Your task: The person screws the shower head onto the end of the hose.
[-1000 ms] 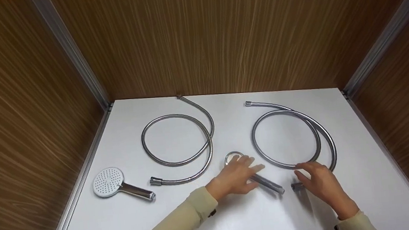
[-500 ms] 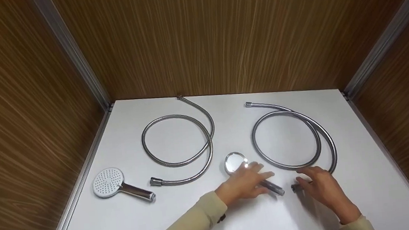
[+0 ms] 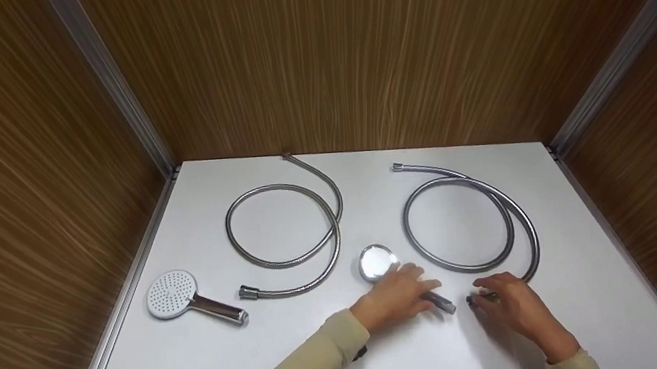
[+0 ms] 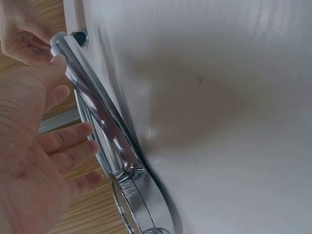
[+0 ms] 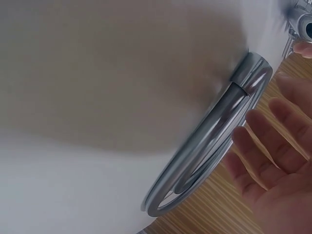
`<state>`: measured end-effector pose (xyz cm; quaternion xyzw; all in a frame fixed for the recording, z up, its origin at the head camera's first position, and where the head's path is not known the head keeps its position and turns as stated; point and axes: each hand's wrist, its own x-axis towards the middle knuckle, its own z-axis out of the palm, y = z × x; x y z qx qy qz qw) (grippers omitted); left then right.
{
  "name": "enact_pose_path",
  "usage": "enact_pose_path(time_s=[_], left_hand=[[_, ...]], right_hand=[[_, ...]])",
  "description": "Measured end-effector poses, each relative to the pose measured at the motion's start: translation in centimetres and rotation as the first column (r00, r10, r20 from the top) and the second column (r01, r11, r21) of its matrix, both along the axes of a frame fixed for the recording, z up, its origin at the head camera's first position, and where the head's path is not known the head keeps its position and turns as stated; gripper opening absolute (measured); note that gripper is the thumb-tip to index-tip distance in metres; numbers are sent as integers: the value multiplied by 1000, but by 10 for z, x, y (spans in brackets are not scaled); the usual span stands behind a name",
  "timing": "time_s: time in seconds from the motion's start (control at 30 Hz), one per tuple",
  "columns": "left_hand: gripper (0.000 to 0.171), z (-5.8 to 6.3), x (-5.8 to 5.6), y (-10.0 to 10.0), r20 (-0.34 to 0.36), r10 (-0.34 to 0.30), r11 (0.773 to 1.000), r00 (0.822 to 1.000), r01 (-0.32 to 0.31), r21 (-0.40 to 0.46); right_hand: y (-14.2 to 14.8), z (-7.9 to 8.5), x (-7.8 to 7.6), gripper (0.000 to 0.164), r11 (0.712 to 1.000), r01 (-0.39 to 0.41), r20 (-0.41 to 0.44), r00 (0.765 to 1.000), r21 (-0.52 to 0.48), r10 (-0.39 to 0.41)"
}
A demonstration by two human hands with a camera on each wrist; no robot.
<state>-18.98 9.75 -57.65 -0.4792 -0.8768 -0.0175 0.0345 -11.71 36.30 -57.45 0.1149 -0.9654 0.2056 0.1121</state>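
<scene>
My left hand [image 3: 395, 296] is over the handle of a chrome hand shower [image 3: 374, 262], whose round head shows beyond the fingers. In the left wrist view its spread fingers lie beside the handle [image 4: 100, 117], with the thumb tip near the handle's end. To the right, my right hand [image 3: 514, 305] hovers at the near end of a coiled grey shower hose [image 3: 471, 268]. The right wrist view shows loosely extended fingers next to the hose's chrome end fitting [image 5: 252, 70], not curled round it. The handle end and this fitting lie a short way apart.
At left lie a second hand shower [image 3: 171, 294] with a white spray face and another looped metal hose [image 3: 279, 264]. All rest on a white table [image 3: 213, 367]. Wood-patterned panels [image 3: 341, 58] stand at the back and both sides.
My left hand has slid rightward along the hand shower's handle, uncovering its round head. My right hand has come slightly lower and closer to the hose's end. The hoses stay put.
</scene>
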Motion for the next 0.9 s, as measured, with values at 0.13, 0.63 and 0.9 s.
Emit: enact_pose_path(time_s=[0.13, 0.63, 0.9], left_hand=[[46, -1, 0, 1, 2, -1, 1000, 1000, 1, 7], [39, -9, -1, 6, -10, -11, 999, 1000, 12, 34], [35, -12, -1, 7, 7, -15, 999, 1000, 14, 50]], right_hand=[[0, -1, 0, 26, 1000, 3, 40, 999, 1, -3], [-1, -9, 3, 26, 1000, 15, 136, 990, 20, -18], [-3, -9, 2, 25, 998, 10, 185, 983, 58, -21]])
